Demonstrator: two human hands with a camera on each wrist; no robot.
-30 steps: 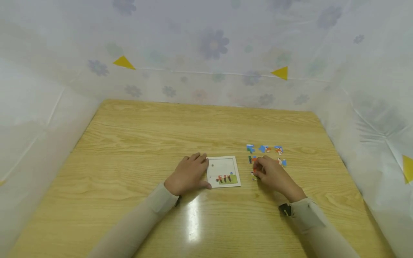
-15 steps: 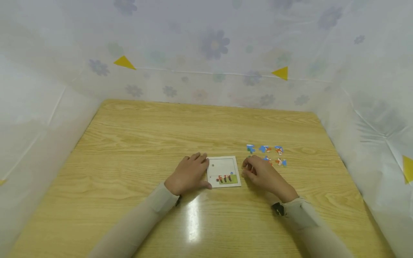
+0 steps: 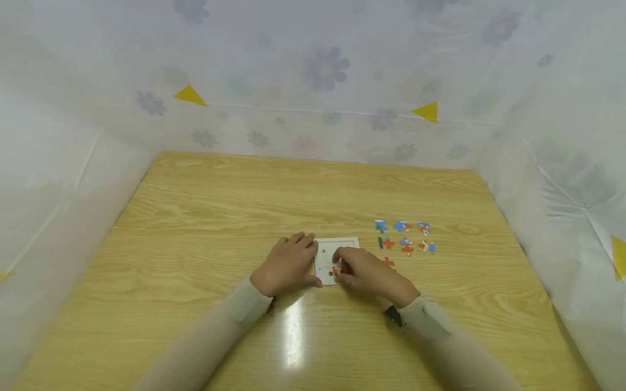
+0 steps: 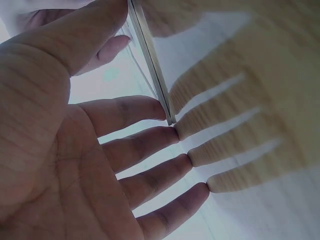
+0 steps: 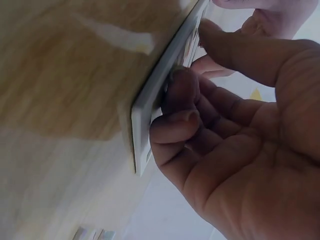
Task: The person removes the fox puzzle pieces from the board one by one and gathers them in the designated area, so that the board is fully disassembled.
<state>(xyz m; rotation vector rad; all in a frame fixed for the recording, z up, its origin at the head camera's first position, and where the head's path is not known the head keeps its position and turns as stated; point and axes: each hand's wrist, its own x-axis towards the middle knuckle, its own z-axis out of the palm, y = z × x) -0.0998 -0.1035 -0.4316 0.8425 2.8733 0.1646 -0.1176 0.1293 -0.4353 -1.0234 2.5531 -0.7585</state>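
A white puzzle board (image 3: 336, 240) lies flat on the table. My left hand (image 3: 288, 263) rests at its left side with fingers straight and spread; in the left wrist view the index fingertip meets the board's edge (image 4: 150, 60). Over the board's right half is my right hand (image 3: 371, 271), fingers curled. The right wrist view has its thumb and fingertips pinching low over the board (image 5: 142, 115), hiding most of the jigsaw piece between them. An orange patch of picture (image 3: 335, 271) shows beside the fingertips.
Loose jigsaw pieces in rows lie right of the board, among them a blue-and-green one (image 3: 380, 226), a fox-face one (image 3: 424, 228) and an orange one (image 3: 388, 261). The wooden table (image 3: 244, 201) is walled by white flowered sheeting (image 3: 293, 65).
My right hand has moved left from the loose pieces to over the board, covering its lower right picture and uncovering pieces at the right. The left hand and board have stayed put.
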